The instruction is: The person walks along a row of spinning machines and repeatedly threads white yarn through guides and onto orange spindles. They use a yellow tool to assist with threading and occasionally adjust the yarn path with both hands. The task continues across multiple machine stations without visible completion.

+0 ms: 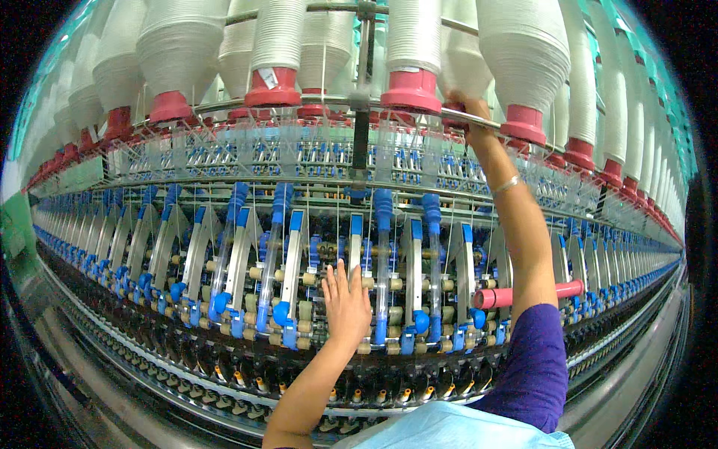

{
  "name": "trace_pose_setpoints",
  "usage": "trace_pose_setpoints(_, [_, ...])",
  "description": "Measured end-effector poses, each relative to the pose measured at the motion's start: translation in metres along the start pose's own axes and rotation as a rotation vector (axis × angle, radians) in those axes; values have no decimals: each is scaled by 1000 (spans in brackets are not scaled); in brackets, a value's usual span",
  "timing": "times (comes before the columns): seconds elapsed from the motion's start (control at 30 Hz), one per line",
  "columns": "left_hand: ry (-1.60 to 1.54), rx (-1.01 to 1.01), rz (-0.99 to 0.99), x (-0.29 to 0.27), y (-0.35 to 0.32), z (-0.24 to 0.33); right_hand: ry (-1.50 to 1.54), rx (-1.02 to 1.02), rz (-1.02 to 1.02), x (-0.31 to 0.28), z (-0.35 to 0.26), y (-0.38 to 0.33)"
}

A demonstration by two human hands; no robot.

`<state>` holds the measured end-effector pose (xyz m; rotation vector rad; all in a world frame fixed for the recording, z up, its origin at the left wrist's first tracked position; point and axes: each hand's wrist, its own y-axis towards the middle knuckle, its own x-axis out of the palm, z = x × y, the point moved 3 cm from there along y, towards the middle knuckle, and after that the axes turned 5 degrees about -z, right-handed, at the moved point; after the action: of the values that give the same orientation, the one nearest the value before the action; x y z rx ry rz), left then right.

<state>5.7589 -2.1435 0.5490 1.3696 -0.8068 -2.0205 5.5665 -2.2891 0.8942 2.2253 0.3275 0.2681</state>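
Observation:
My left hand (348, 307) lies against the front of the spinning frame, fingers stretched out. Its fingertips touch or nearly touch a metal drafting arm (356, 243) with a blue top. Up high, my right hand (467, 111) reaches behind the metal rail, at the red base (452, 118) of a hanging roving bobbin (462, 63). That hand is blurred and partly hidden, so its grip does not show. An empty pink tube (527, 295) lies across the drafting arms, beside my right forearm.
Large white roving bobbins (521, 56) on red bases hang in rows overhead. Clear tubes with blue collars (383, 217) stand between the drafting arms. Below runs a row of spindles with orange tips (359, 394). A thick upright post (362, 142) crosses the rail near the middle.

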Motion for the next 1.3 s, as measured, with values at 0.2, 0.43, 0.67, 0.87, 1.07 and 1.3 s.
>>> trace_pose_setpoints(0.2, [88,-15,-18,2,0,3,103,-127,-94,-11,37,-37])
trace_pose_setpoints(0.43, [118,-12,25,3,-1,4,68,-50,27,-11,15,-22])
trace_pose_setpoints(0.67, [46,5,39,2,1,-1,26,87,-93,-7,4,7])
trace_pose_setpoints(0.87, [142,552,197,-46,27,68,-1527,-830,301,3,26,-27])
trace_pose_setpoints(1.07, [379,596,433,-121,213,163,-721,-649,330,-8,28,-33])
trace_pose_setpoints(1.3, [589,267,121,-172,342,162,-627,-308,261,-26,33,-36])
